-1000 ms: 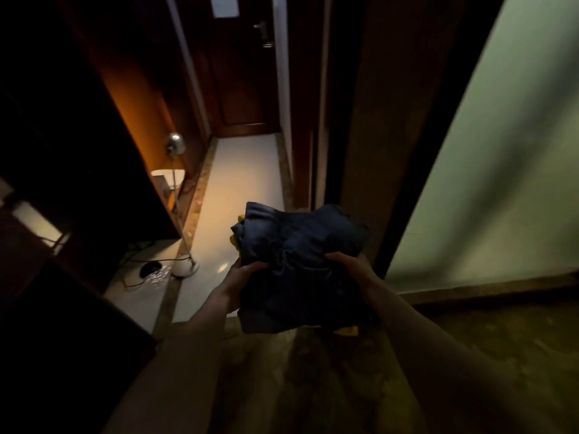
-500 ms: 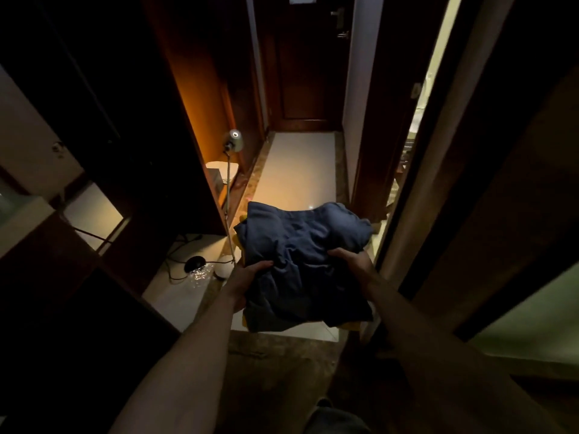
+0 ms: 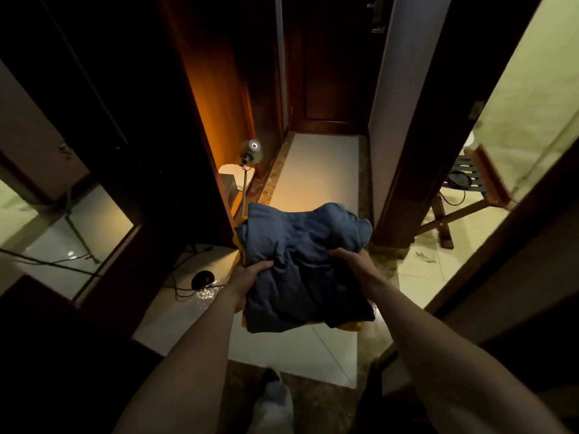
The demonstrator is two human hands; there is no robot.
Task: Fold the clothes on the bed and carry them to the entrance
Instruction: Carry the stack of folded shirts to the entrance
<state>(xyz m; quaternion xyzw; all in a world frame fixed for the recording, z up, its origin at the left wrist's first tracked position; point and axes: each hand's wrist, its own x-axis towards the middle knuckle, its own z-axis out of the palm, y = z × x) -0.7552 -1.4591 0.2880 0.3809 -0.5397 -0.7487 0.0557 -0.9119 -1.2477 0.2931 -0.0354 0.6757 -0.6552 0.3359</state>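
While a dim corridor is faced, a floor lamp (image 3: 249, 158) is seen left of the folded clothes (image 3: 302, 264), with a black round item and cables on the floor below it. The clothes, dark blue over a yellow layer, are held in mid-air above the pale floor tiles (image 3: 316, 180). Their left edge is gripped by the left hand (image 3: 247, 278), thumb curled on top; their right side is clutched by the right hand (image 3: 357, 261), fingers curled into the fabric. A wooden rack (image 3: 470, 186) stands right of the clothes; a dark door (image 3: 329, 64) lies beyond them.
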